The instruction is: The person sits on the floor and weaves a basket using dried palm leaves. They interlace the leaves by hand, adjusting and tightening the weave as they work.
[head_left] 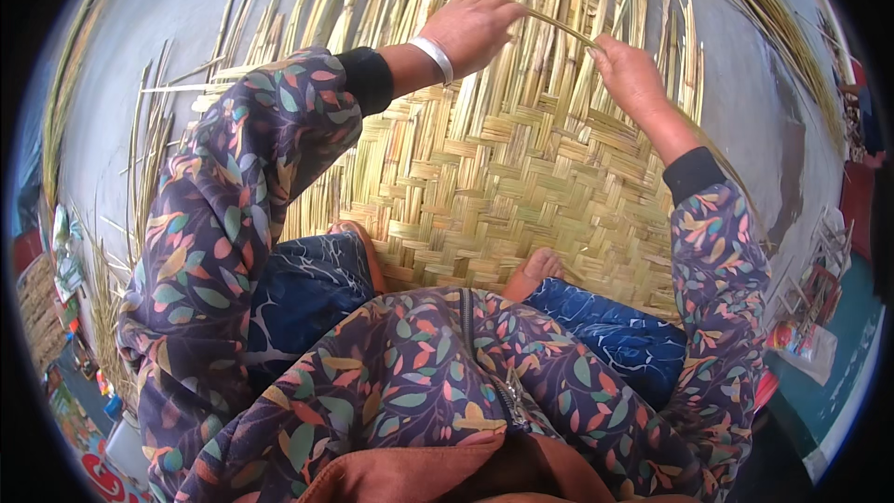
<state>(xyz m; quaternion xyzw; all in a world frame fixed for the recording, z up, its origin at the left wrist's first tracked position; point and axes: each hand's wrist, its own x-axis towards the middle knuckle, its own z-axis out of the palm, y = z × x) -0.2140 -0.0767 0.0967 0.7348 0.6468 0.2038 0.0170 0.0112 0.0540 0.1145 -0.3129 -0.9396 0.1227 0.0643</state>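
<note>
A long pale-green reed strip (559,23) runs between my two hands, raised above a woven mat. My left hand (470,33), with a white bangle at the wrist, has its fingers bent together around the strip; a long length of it sticks out to the left. Thumb and fingers of my right hand (629,74) pinch the strip farther right, and part of it trails behind that forearm. Beneath lies the partly woven reed mat (484,186), tightly crossed near my feet. Its unwoven strips (549,0) fan out toward the far side.
My bare feet (535,272) rest on the mat's near part. Bundles of long reeds lie at the far right (773,28) and along the left edge (70,84) of the grey floor (736,102). A clear plastic packet (805,349) lies at the right.
</note>
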